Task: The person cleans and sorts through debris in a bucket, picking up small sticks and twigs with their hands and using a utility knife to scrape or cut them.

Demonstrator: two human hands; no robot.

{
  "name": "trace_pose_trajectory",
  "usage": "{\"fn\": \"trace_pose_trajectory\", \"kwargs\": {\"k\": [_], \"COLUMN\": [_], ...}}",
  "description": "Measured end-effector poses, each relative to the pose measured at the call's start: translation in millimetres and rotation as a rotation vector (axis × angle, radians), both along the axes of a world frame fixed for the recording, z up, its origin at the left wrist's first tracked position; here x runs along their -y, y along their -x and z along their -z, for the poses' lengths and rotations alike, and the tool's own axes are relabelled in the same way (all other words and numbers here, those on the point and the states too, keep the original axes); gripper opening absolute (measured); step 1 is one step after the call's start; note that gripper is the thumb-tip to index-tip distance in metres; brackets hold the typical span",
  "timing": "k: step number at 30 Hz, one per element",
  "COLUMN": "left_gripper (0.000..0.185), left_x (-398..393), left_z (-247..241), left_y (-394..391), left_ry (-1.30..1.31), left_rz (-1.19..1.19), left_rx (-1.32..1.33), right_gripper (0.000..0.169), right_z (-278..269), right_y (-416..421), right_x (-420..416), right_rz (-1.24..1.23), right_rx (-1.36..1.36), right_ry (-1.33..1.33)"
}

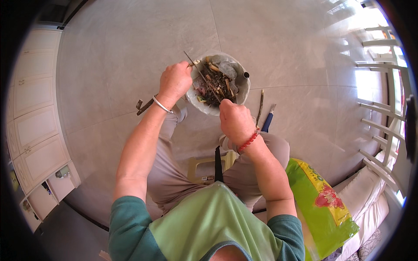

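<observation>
My left hand point(176, 80) is closed around a brown branch point(147, 105). Its forked lower end shows left of my wrist, and a pale, bare tip pokes out past my fingers over the bin's rim. In my fist, my right hand point(236, 120) grips a long thin tool point(205, 78), a narrow blade or rod; its handle is hidden. The tool slants across the bin, its far end crossing by the branch tip; whether they touch I cannot tell. Below both hands stands a round bin point(244, 93) lined with a clear plastic bag, holding wood chips, dark scraps and crumpled plastic.
A blue-handled knife point(268, 120) and a thin stick point(261, 106) lie by my right knee. Between my legs is a yellow plastic stool point(192, 168). A green and yellow bag point(320, 208) sits at right, near white railings point(388, 114). Pale cabinets point(36, 120) line the left.
</observation>
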State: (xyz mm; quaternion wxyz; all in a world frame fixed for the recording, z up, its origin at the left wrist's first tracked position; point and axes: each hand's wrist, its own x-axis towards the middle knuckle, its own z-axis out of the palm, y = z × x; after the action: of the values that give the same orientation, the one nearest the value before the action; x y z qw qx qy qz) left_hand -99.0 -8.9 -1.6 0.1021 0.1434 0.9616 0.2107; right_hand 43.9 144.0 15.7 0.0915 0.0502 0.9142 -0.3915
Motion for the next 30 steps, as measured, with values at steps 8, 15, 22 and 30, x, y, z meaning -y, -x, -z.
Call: {"fn": "trace_pose_trajectory", "kwargs": {"k": [8,15,22,30], "left_gripper": [0.013,0.016,0.019,0.011], "left_x": [-6.7,-26.0,-34.4,-28.9], "left_z": [-7.7,-28.4,-46.7,-42.2], "left_y": [-2.6,-17.6,-34.3,-35.1], "left_ry": [0.197,-0.254,-0.445,-0.408], "left_rz": [0.067,0.08,0.212,0.274], "left_rx": [-0.261,0.159,0.153,0.08], "right_gripper": [0.006,0.017,0.035,0.028], "right_z": [-8.2,-16.3,-3.6,-11.7], "right_y": [17.5,59.3,74.3,79.5], "right_x": [-6.0,-15.6,-15.4,-10.7], "right_rz": [0.085,0.475,0.618,0.55], "right_rx": [-0.216,-0.32,0.121,0.258], "right_ry": [0.088,0.321,0.852,0.887]}}
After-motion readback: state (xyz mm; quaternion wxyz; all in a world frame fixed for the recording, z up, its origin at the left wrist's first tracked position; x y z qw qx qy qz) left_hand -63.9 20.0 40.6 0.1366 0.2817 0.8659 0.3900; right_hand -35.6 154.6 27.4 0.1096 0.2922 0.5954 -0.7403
